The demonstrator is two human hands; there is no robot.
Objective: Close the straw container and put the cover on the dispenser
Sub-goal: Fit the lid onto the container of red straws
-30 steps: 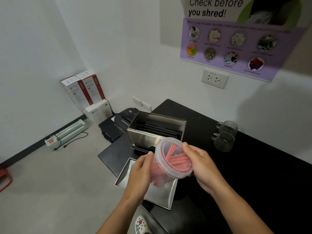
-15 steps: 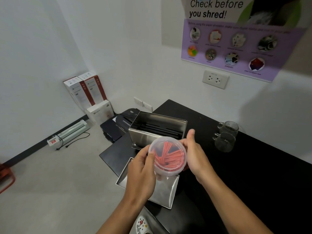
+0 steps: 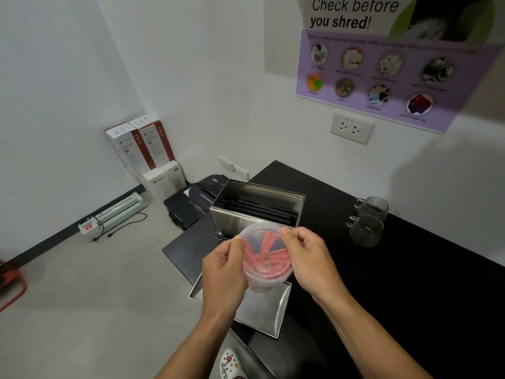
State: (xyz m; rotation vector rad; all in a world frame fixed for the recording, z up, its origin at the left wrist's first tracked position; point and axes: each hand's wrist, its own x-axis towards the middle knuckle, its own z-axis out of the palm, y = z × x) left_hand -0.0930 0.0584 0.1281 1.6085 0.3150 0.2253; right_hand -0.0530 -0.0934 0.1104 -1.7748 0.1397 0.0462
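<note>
A round clear plastic straw container (image 3: 266,255) full of red straws is held upright above the table, with its clear lid lying on top. My left hand (image 3: 224,272) grips its left side, thumb on the lid's rim. On the right side my right hand (image 3: 308,262) holds it, fingertips pressing the lid's far edge. Behind it stands the open steel dispenser box (image 3: 257,206) with dark straws inside. Its flat steel cover (image 3: 262,310) lies upside down on the table's front corner, under the container.
Two glass mugs (image 3: 367,220) stand on the black table (image 3: 410,269) to the right. A black shredder (image 3: 196,198), boxes (image 3: 142,146) and a laminator (image 3: 117,212) sit on the floor at left. A shoe (image 3: 229,365) shows below.
The container has turned from tilted to upright, lid facing up. Both hands shifted their grip, and the right fingertips now press on the lid's rim.
</note>
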